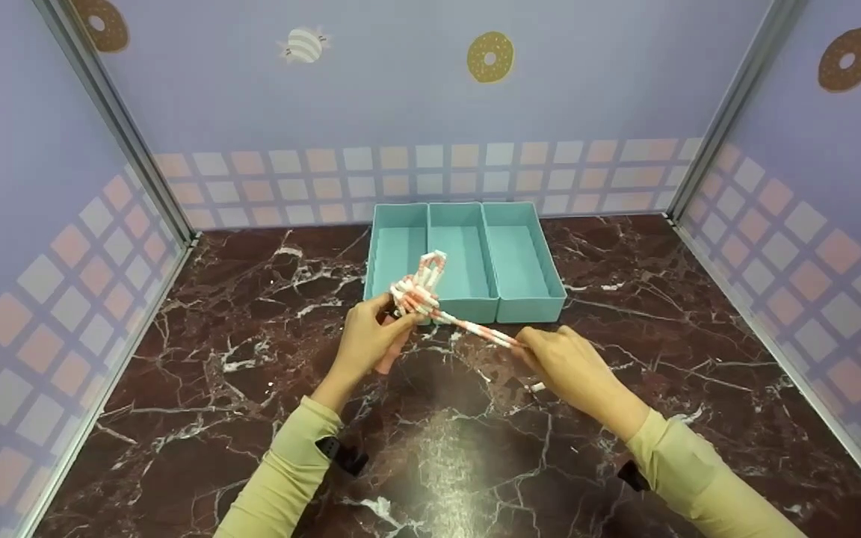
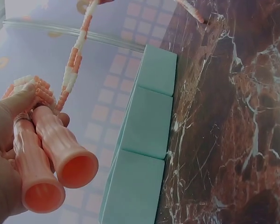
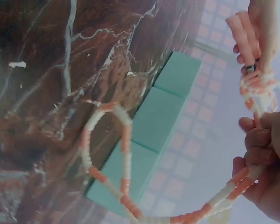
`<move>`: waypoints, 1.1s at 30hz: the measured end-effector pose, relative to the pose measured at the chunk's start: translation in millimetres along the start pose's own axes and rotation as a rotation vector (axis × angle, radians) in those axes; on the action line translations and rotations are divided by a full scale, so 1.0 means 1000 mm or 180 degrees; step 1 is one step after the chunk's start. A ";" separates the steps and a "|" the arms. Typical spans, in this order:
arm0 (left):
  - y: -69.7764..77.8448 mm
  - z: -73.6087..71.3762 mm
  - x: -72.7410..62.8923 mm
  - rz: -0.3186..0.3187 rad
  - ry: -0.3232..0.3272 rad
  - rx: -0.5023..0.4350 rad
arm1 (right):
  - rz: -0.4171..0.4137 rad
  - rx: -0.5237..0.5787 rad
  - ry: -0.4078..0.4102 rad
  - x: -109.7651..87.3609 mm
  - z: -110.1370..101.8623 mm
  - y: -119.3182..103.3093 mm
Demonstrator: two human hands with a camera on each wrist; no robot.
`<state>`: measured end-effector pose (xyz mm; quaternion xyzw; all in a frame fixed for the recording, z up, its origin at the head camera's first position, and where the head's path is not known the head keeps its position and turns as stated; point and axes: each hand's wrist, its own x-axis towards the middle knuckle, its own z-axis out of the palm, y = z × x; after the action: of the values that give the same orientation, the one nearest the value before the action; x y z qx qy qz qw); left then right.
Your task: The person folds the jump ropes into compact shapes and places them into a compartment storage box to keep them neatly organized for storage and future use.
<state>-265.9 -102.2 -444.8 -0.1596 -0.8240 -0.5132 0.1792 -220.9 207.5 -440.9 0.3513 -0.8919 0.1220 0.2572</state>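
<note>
A jump rope with pink and white beads is bunched and wound in front of the teal boxes. My left hand grips this bundle along with the two pink handles, whose flared, hollow ends point toward the left wrist camera. From the bundle, a doubled stretch of rope runs to my right hand, which pinches it with curled fingers. Past the right hand, a loose loop of the rope hangs down in the right wrist view. Part of the bundle is hidden behind the left thumb.
Three teal open-topped boxes stand side by side at the back of the dark marbled table, just beyond the hands. Patterned lilac panels wall the table at the back and both sides.
</note>
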 end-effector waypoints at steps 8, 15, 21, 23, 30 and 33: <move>-0.005 0.001 0.003 -0.0183 -0.0109 -0.0184 | -0.0720 -0.1060 0.0329 0.005 -0.014 -0.011; -0.004 0.001 0.005 -0.0382 -0.0078 -0.0530 | -0.0769 -0.1420 0.0469 0.011 -0.024 -0.013; -0.001 0.006 0.006 -0.0189 -0.0126 -0.0050 | -0.0987 -0.1318 0.0527 0.015 -0.027 -0.010; 0.000 0.009 0.006 -0.0018 -0.0122 0.0219 | -0.1070 -0.1234 0.0477 0.015 -0.028 -0.009; 0.009 0.021 0.004 0.0328 -0.0309 0.1126 | -0.1198 -0.0983 0.0316 0.020 -0.034 -0.011; 0.012 0.028 0.002 0.0506 -0.0370 0.1471 | -0.1292 -0.1014 0.0263 0.025 -0.037 -0.015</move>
<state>-266.2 -71.9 -445.6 -0.2079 -0.9133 -0.2854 0.2031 -212.0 198.0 -395.6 0.4728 -0.7999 -0.0599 0.3647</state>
